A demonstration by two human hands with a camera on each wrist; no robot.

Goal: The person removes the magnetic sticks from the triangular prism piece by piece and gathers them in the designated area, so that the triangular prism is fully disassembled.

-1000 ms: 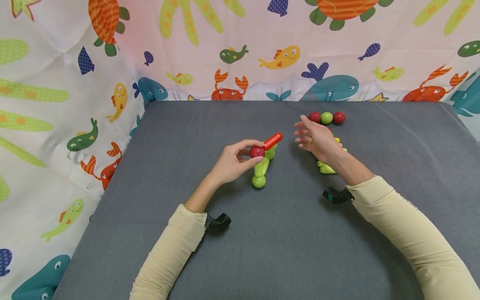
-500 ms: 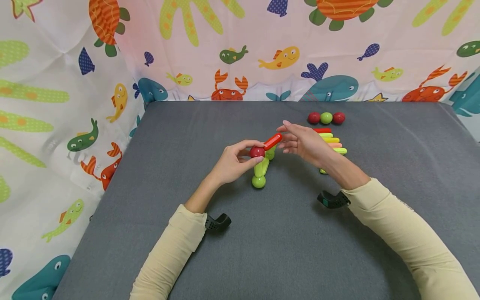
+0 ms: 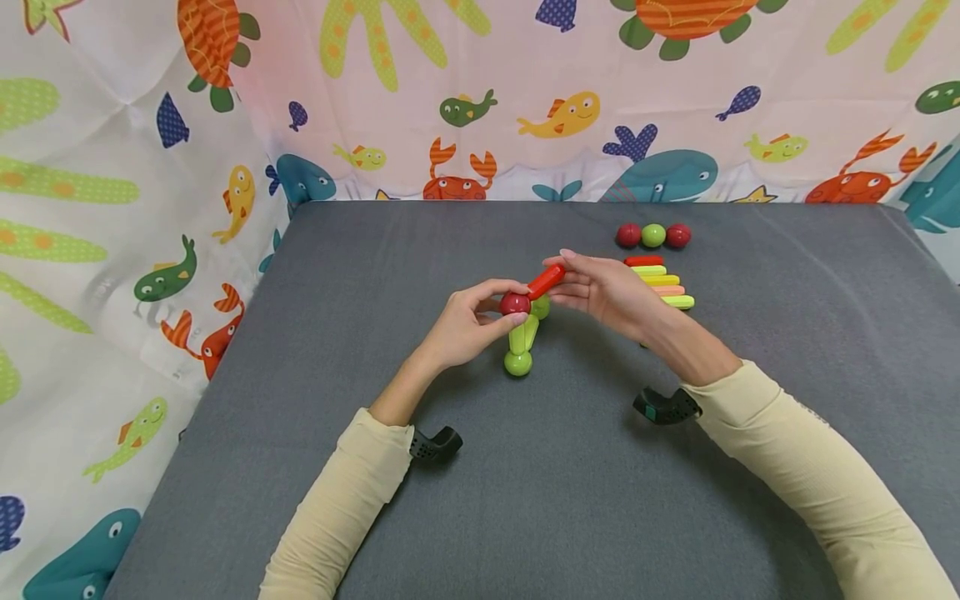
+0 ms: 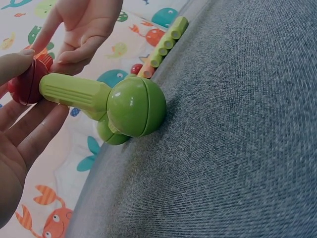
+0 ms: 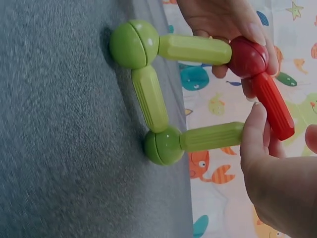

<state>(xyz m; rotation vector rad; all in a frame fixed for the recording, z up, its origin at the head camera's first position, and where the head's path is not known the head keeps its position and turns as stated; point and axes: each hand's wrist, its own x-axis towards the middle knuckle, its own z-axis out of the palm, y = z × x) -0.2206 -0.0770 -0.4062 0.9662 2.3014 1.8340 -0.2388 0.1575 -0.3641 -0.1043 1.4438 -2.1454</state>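
Observation:
My left hand (image 3: 468,321) pinches a glossy red ball (image 3: 514,303) between thumb and fingers. This ball tops a green rod (image 5: 195,49) rising from a green ball (image 5: 133,44) on the table. A second green rod (image 5: 150,99) lies low between that ball and another green ball (image 5: 163,145), from which a third green rod (image 5: 213,136) stands up. Out of the red ball slants a red rod (image 3: 546,283). Around its free end is my right hand (image 3: 615,296), thumb above and fingers below, with a gap between thumb and rod in the right wrist view.
Behind my right hand lies a row of loose rods (image 3: 663,281) in red, yellow, pink and green. Farther back sit two red balls (image 3: 678,235) and a green ball (image 3: 653,235). A sea-animal curtain (image 3: 495,75) borders the grey table (image 3: 480,500).
My right hand has moved left from beside the loose rods to the free end of the red rod, uncovering most of the row. The left hand holds the red ball in place.

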